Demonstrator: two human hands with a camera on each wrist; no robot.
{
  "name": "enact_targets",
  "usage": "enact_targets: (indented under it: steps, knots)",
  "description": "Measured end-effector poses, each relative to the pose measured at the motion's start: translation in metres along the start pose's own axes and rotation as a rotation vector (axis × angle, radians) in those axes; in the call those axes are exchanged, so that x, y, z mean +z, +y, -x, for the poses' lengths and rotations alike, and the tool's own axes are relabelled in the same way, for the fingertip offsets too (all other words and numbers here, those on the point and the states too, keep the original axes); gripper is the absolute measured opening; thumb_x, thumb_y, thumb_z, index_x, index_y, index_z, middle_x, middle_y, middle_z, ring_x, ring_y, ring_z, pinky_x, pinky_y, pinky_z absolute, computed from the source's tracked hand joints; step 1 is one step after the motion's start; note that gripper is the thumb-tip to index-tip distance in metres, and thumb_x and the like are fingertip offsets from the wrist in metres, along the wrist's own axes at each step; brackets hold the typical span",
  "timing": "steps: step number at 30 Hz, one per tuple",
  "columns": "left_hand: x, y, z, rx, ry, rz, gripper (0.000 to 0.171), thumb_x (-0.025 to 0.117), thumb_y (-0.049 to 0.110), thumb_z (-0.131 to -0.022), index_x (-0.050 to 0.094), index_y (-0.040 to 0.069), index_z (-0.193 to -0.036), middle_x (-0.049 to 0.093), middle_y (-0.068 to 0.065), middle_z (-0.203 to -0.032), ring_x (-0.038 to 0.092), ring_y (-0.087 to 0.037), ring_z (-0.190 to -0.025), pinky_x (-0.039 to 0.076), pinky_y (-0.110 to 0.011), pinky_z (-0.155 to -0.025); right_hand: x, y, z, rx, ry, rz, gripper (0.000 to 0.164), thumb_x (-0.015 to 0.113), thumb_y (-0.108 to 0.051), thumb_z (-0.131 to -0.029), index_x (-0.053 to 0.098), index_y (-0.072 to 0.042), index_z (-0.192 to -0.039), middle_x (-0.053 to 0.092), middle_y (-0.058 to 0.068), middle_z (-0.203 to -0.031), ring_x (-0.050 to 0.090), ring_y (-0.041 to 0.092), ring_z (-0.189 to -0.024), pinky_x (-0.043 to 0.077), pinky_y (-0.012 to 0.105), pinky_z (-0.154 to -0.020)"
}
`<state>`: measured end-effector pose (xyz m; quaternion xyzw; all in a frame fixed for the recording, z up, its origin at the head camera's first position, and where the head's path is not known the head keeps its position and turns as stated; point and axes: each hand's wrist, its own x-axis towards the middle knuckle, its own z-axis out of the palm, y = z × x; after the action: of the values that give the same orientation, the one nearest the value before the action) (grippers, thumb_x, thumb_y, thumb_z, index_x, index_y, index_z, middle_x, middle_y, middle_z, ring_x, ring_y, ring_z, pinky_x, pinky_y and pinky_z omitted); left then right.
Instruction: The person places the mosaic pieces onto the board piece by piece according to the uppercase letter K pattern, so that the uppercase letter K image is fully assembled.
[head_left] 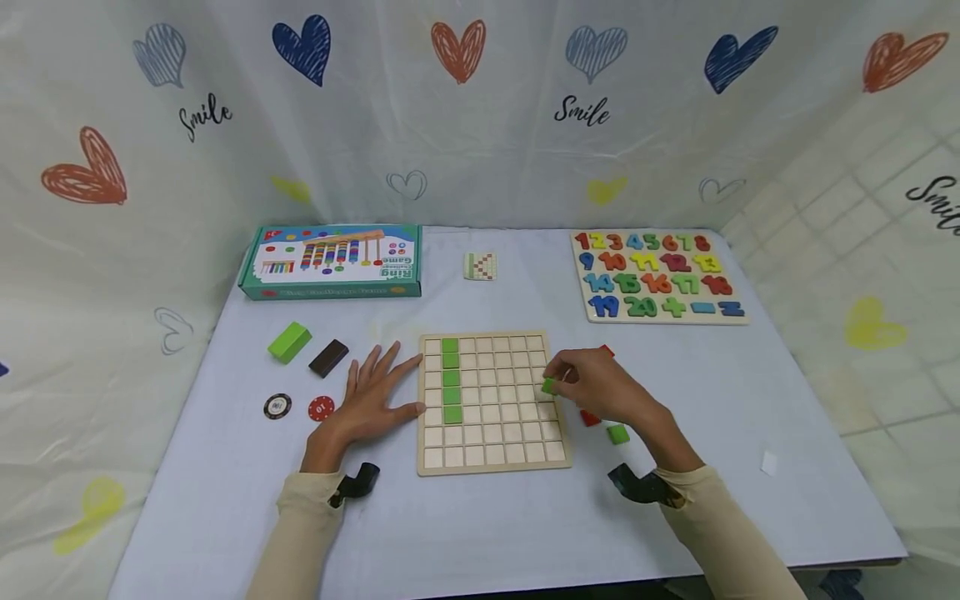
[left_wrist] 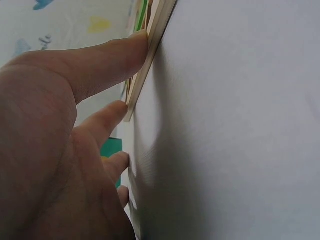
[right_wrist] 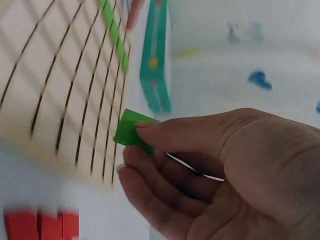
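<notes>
A wooden grid board (head_left: 495, 468) lies in the middle of the table, filled with pale square tiles apart from a column of green tiles (head_left: 451, 377) near its left side. Fingers spread, my left hand (head_left: 372, 400) rests by the board, thumb and index fingertip touching its left edge. Over the board's right edge, my right hand (head_left: 603, 385) pinches a green tile (right_wrist: 131, 131) between thumb and fingers. Beneath and beside that hand lie red tiles (right_wrist: 22, 224), partly hidden in the head view, and a loose green tile (head_left: 618, 434).
Left of the board are a green block (head_left: 289, 342), a dark brown block (head_left: 328, 358), a black-and-white chip (head_left: 277, 406) and a red chip (head_left: 321, 408). Behind stand a green game box (head_left: 330, 290), a small pattern card (head_left: 480, 267) and a number puzzle board (head_left: 667, 319).
</notes>
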<state>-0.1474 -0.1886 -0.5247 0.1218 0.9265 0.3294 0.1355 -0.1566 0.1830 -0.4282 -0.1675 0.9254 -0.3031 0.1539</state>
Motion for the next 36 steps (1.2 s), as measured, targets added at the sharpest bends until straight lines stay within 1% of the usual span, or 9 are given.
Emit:
enact_targets:
  steps: [4, 8, 10, 14, 17, 22, 26, 31, 36]
  knots:
    - [0.000, 0.000, 0.000, 0.014, 0.009, 0.002, 0.082, 0.073, 0.044, -0.095, 0.039, 0.023, -0.166, 0.009, -0.014, -0.179, -0.007, -0.043, -0.163, -0.015, -0.068, -0.125, 0.033, -0.035, -0.014, -0.133, -0.036, -0.033, 0.016, 0.077, -0.007, -0.096, 0.078, -0.005, -0.111, 0.075, 0.000, -0.100, 0.067, 0.013, -0.090, 0.059, 0.031, -0.080]
    - [0.001, -0.003, 0.000, 0.026, 0.011, 0.003, 0.081, 0.072, 0.045, -0.095, 0.039, 0.024, -0.166, 0.010, -0.015, -0.179, -0.007, -0.044, -0.163, -0.015, -0.069, -0.124, 0.067, -0.061, -0.026, -0.251, -0.121, -0.058, 0.015, 0.077, -0.005, -0.096, 0.077, -0.005, -0.111, 0.076, 0.001, -0.100, 0.067, 0.009, -0.088, 0.059, 0.028, -0.082]
    - [0.002, -0.005, 0.000, 0.024, 0.005, -0.002, 0.081, 0.072, 0.047, -0.096, 0.038, 0.025, -0.166, 0.009, -0.013, -0.179, -0.008, -0.043, -0.163, -0.015, -0.068, -0.125, 0.081, -0.067, -0.030, -0.284, -0.156, -0.075, 0.013, 0.076, -0.003, -0.096, 0.077, -0.005, -0.109, 0.076, 0.000, -0.097, 0.066, 0.008, -0.086, 0.058, 0.026, -0.079]
    - [0.004, -0.008, -0.002, 0.019, -0.001, -0.016, 0.081, 0.069, 0.049, -0.097, 0.035, 0.028, -0.167, 0.008, -0.010, -0.180, -0.009, -0.040, -0.164, -0.016, -0.066, -0.126, 0.099, -0.067, -0.035, -0.287, -0.196, -0.093, 0.011, 0.075, -0.003, -0.096, 0.076, -0.009, -0.105, 0.073, -0.005, -0.092, 0.064, 0.005, -0.082, 0.055, 0.023, -0.076]
    - [0.004, -0.010, -0.003, 0.026, 0.005, -0.009, 0.081, 0.069, 0.049, -0.097, 0.035, 0.029, -0.167, 0.008, -0.010, -0.180, -0.009, -0.039, -0.164, -0.017, -0.065, -0.126, 0.106, -0.063, -0.035, -0.264, -0.196, -0.089, 0.011, 0.076, -0.004, -0.096, 0.076, -0.011, -0.104, 0.072, -0.008, -0.089, 0.063, 0.003, -0.081, 0.054, 0.022, -0.076]
    - [0.004, -0.010, -0.003, 0.036, 0.016, 0.003, 0.081, 0.071, 0.049, -0.095, 0.037, 0.028, -0.167, 0.010, -0.011, -0.179, -0.008, -0.040, -0.164, -0.016, -0.066, -0.125, 0.109, -0.057, -0.034, -0.238, -0.160, -0.070, 0.010, 0.078, -0.007, -0.095, 0.077, -0.014, -0.102, 0.070, -0.012, -0.086, 0.063, 0.003, -0.080, 0.054, 0.024, -0.076]
    - [0.004, -0.009, -0.004, 0.024, 0.014, -0.003, 0.081, 0.071, 0.049, -0.095, 0.038, 0.028, -0.166, 0.010, -0.011, -0.179, -0.008, -0.040, -0.164, -0.016, -0.066, -0.125, 0.110, -0.056, -0.032, -0.247, -0.117, -0.032, 0.008, 0.080, -0.012, -0.094, 0.080, -0.017, -0.100, 0.070, -0.014, -0.087, 0.061, 0.004, -0.082, 0.053, 0.024, -0.076]
    - [0.004, -0.008, -0.004, 0.023, 0.016, -0.010, 0.081, 0.070, 0.049, -0.096, 0.037, 0.027, -0.167, 0.010, -0.011, -0.179, -0.008, -0.040, -0.164, -0.016, -0.065, -0.126, 0.112, -0.053, -0.028, -0.267, -0.045, 0.002, 0.007, 0.082, -0.012, -0.092, 0.084, -0.017, -0.097, 0.067, -0.012, -0.087, 0.057, 0.007, -0.083, 0.051, 0.024, -0.073]
    - [0.004, -0.008, -0.001, 0.042, 0.026, 0.001, 0.082, 0.072, 0.050, -0.094, 0.039, 0.026, -0.166, 0.012, -0.014, -0.178, -0.006, -0.044, -0.163, -0.014, -0.069, -0.124, 0.116, -0.053, -0.026, -0.261, -0.033, 0.023, 0.007, 0.081, -0.013, -0.094, 0.084, -0.016, -0.100, 0.070, -0.012, -0.085, 0.057, 0.007, -0.083, 0.050, 0.022, -0.070]
